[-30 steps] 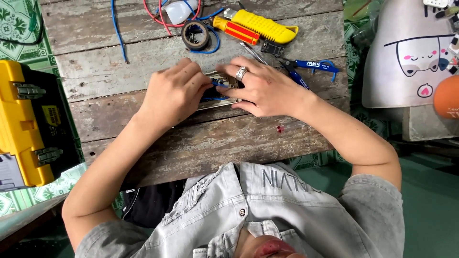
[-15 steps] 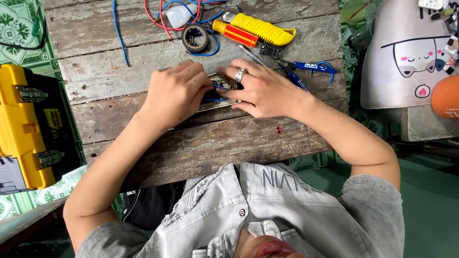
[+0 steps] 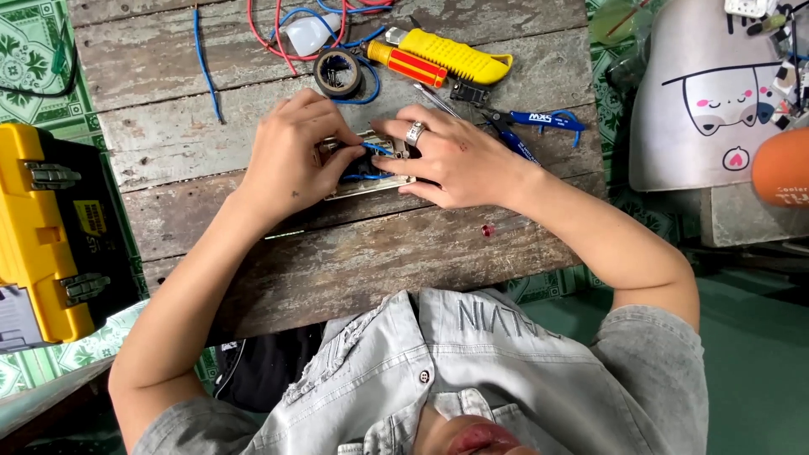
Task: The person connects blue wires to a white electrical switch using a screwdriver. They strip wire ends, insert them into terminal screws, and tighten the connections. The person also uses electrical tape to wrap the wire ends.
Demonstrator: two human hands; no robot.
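Note:
On a weathered wooden table [image 3: 379, 253], both hands work on a small white electrical fitting [image 3: 371, 181] with short blue wires [image 3: 371, 150] in it. My left hand [image 3: 291, 160] covers the fitting's left end, thumb and fingertips pinching at the wires. My right hand [image 3: 463, 160], a ring on one finger, presses on the right end with its fingers spread over it. The hands hide most of the fitting.
Behind the hands lie a black tape roll [image 3: 339, 73], a red-and-yellow screwdriver [image 3: 409, 65], a yellow utility knife [image 3: 455, 55], blue-handled pliers [image 3: 539, 120], and loose red and blue wires [image 3: 206, 67]. A yellow toolbox [image 3: 46, 227] stands at the left, a white cartoon-face container [image 3: 716, 101] at the right.
Both hands stay on the fitting. The fingers have shifted slightly, and a bit more of the blue wire shows between them.

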